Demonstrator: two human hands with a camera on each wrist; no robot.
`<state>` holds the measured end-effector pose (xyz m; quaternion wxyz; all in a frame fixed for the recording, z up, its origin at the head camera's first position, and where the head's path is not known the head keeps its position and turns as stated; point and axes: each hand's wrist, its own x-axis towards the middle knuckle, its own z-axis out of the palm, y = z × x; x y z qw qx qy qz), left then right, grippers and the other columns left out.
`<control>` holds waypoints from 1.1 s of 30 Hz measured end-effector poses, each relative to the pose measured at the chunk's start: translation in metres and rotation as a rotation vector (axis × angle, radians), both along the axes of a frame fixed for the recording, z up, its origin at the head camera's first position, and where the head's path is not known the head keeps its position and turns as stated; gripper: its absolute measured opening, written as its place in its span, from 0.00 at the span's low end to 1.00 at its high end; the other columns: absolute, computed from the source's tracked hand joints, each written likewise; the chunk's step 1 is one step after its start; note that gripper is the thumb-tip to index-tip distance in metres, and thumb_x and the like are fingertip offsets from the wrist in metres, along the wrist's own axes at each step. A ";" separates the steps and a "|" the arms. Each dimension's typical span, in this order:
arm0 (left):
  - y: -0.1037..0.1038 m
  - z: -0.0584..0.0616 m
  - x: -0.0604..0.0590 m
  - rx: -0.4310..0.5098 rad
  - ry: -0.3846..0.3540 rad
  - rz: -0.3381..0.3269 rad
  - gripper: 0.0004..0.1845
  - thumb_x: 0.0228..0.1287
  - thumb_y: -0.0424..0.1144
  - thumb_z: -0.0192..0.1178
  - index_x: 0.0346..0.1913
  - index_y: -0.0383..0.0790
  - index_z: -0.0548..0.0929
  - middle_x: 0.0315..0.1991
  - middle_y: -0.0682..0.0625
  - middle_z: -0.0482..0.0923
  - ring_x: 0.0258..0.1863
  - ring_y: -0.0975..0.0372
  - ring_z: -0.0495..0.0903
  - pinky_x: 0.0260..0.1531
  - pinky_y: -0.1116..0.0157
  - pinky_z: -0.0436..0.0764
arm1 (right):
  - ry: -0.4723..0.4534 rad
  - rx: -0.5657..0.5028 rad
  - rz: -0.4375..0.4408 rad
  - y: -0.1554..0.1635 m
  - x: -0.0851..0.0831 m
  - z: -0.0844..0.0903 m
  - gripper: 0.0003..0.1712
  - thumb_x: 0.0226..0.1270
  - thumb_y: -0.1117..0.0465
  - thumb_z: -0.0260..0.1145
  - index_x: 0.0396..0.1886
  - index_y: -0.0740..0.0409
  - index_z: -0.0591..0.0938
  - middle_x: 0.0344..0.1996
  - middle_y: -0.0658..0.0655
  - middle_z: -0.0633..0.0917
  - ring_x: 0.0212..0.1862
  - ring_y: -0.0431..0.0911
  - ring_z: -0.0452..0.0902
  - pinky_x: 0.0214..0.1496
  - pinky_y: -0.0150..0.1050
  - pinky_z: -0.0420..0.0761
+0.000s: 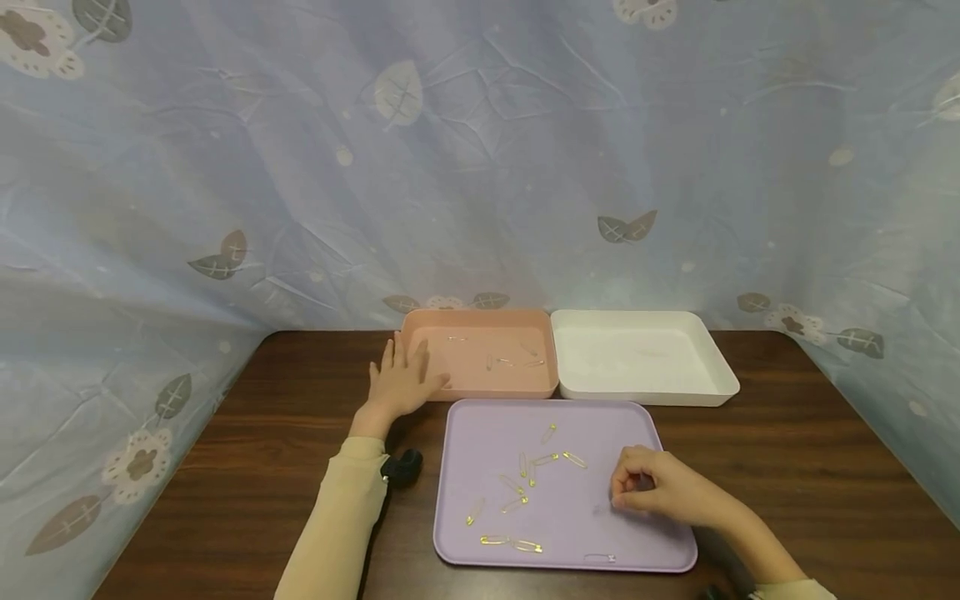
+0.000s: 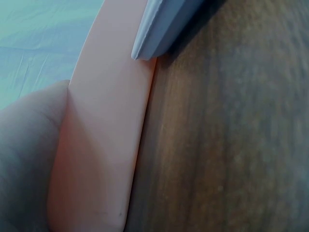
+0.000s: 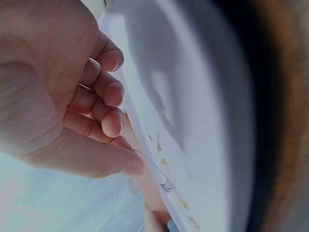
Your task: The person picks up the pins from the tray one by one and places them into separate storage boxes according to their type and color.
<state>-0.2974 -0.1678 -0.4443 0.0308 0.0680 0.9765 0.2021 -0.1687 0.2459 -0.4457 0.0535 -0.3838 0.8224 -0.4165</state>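
My right hand pinches a silver safety pin between thumb and forefinger, over the right part of a lavender tray. The pin's clasp end points away from the fingertips; its other end is hidden in the pinch. Several gold safety pins lie scattered across the middle and left of that tray, and another silver safety pin lies near its front edge. My left hand rests with spread fingers on the left end of a peach tray, which holds several pins.
A white tray stands right of the peach one, both behind the lavender tray on a dark wooden table. A pale blue leaf-patterned cloth hangs behind and along both sides.
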 end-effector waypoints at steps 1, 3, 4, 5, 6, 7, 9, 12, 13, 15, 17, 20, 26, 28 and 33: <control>0.000 0.000 0.000 0.004 0.002 0.000 0.46 0.66 0.68 0.47 0.78 0.48 0.46 0.77 0.33 0.25 0.77 0.39 0.31 0.67 0.29 0.39 | 0.003 -0.001 -0.001 -0.001 -0.002 0.001 0.07 0.61 0.61 0.71 0.30 0.45 0.81 0.28 0.44 0.78 0.33 0.37 0.71 0.33 0.31 0.73; 0.000 0.000 -0.001 0.005 0.008 0.003 0.46 0.66 0.68 0.47 0.78 0.48 0.47 0.77 0.33 0.26 0.77 0.39 0.32 0.67 0.29 0.39 | 0.008 -0.004 -0.007 -0.004 -0.007 0.002 0.06 0.61 0.61 0.71 0.29 0.47 0.81 0.28 0.45 0.78 0.33 0.38 0.72 0.33 0.31 0.73; 0.001 0.000 -0.001 0.002 0.009 0.005 0.46 0.66 0.68 0.47 0.78 0.48 0.47 0.77 0.32 0.26 0.77 0.39 0.32 0.67 0.29 0.40 | 0.000 -0.004 -0.015 -0.006 -0.010 0.003 0.06 0.60 0.61 0.71 0.30 0.48 0.81 0.28 0.45 0.79 0.33 0.38 0.72 0.33 0.32 0.73; 0.001 0.000 -0.001 0.001 0.010 0.006 0.46 0.66 0.68 0.47 0.78 0.48 0.47 0.77 0.32 0.27 0.77 0.39 0.32 0.67 0.29 0.40 | -0.013 -0.003 -0.023 -0.008 -0.013 0.005 0.05 0.60 0.62 0.71 0.30 0.49 0.81 0.28 0.45 0.79 0.33 0.38 0.71 0.33 0.32 0.72; 0.001 0.000 0.000 0.002 0.011 0.007 0.46 0.66 0.68 0.47 0.78 0.48 0.47 0.77 0.32 0.27 0.77 0.39 0.32 0.67 0.29 0.40 | -0.023 0.001 -0.032 -0.010 -0.015 0.006 0.05 0.60 0.61 0.71 0.30 0.50 0.81 0.28 0.45 0.79 0.33 0.39 0.71 0.33 0.31 0.72; 0.001 0.001 0.000 -0.001 0.012 0.007 0.46 0.66 0.67 0.47 0.78 0.47 0.47 0.77 0.32 0.28 0.77 0.39 0.32 0.67 0.29 0.40 | -0.032 0.006 -0.045 -0.012 -0.017 0.007 0.05 0.60 0.61 0.71 0.30 0.50 0.81 0.28 0.45 0.79 0.33 0.39 0.71 0.33 0.31 0.72; 0.001 0.001 0.000 -0.003 0.011 0.006 0.46 0.66 0.67 0.47 0.78 0.47 0.47 0.77 0.31 0.28 0.77 0.38 0.32 0.67 0.29 0.40 | -0.051 0.009 -0.060 -0.015 -0.022 0.009 0.05 0.60 0.60 0.71 0.30 0.51 0.81 0.27 0.46 0.78 0.32 0.40 0.71 0.32 0.31 0.70; 0.002 0.000 -0.001 -0.012 0.013 0.004 0.45 0.67 0.65 0.47 0.78 0.46 0.47 0.77 0.31 0.28 0.77 0.38 0.32 0.66 0.28 0.40 | -0.040 0.006 -0.069 -0.020 -0.030 0.012 0.06 0.59 0.60 0.71 0.30 0.49 0.81 0.26 0.47 0.77 0.32 0.40 0.70 0.31 0.31 0.69; 0.002 0.000 -0.002 -0.018 0.013 0.004 0.45 0.67 0.65 0.47 0.78 0.46 0.47 0.77 0.31 0.28 0.77 0.38 0.32 0.66 0.28 0.40 | -0.040 0.003 -0.072 -0.022 -0.033 0.013 0.06 0.59 0.60 0.71 0.30 0.48 0.81 0.26 0.47 0.77 0.31 0.39 0.70 0.30 0.31 0.69; 0.002 0.000 -0.002 -0.029 0.014 0.006 0.45 0.68 0.65 0.47 0.78 0.47 0.47 0.77 0.30 0.28 0.77 0.38 0.32 0.66 0.28 0.41 | -0.040 0.000 -0.077 -0.025 -0.037 0.015 0.06 0.59 0.60 0.72 0.29 0.47 0.81 0.26 0.47 0.77 0.31 0.37 0.70 0.30 0.31 0.69; 0.002 -0.001 -0.002 -0.035 0.014 0.008 0.45 0.68 0.65 0.47 0.78 0.47 0.47 0.77 0.30 0.28 0.77 0.37 0.33 0.66 0.28 0.42 | -0.037 0.014 -0.093 -0.030 -0.042 0.017 0.06 0.59 0.59 0.72 0.29 0.46 0.81 0.25 0.45 0.77 0.31 0.35 0.70 0.31 0.31 0.69; 0.002 -0.001 -0.002 -0.031 0.018 0.010 0.45 0.67 0.65 0.48 0.78 0.47 0.47 0.77 0.31 0.29 0.77 0.38 0.34 0.66 0.28 0.41 | -0.040 0.054 -0.126 -0.036 -0.048 0.021 0.06 0.59 0.57 0.72 0.29 0.44 0.81 0.25 0.42 0.76 0.31 0.33 0.69 0.32 0.30 0.69; 0.002 -0.002 -0.002 -0.027 0.015 0.011 0.46 0.66 0.67 0.47 0.78 0.47 0.46 0.77 0.31 0.28 0.77 0.38 0.33 0.66 0.28 0.40 | -0.049 0.073 -0.129 -0.049 -0.062 0.028 0.06 0.59 0.57 0.72 0.30 0.45 0.81 0.27 0.42 0.75 0.32 0.35 0.69 0.33 0.30 0.68; 0.001 -0.002 -0.002 -0.025 0.010 0.014 0.46 0.66 0.67 0.47 0.78 0.48 0.46 0.77 0.31 0.28 0.77 0.38 0.32 0.67 0.29 0.40 | -0.047 0.061 -0.113 -0.053 -0.067 0.029 0.06 0.59 0.58 0.72 0.30 0.46 0.81 0.27 0.43 0.75 0.33 0.36 0.68 0.34 0.30 0.68; 0.001 -0.002 -0.001 -0.024 0.008 0.016 0.46 0.66 0.67 0.46 0.78 0.48 0.46 0.77 0.32 0.27 0.77 0.39 0.32 0.67 0.29 0.40 | -0.067 0.051 -0.100 -0.064 -0.079 0.033 0.05 0.59 0.60 0.72 0.29 0.49 0.82 0.26 0.45 0.74 0.32 0.37 0.68 0.34 0.31 0.67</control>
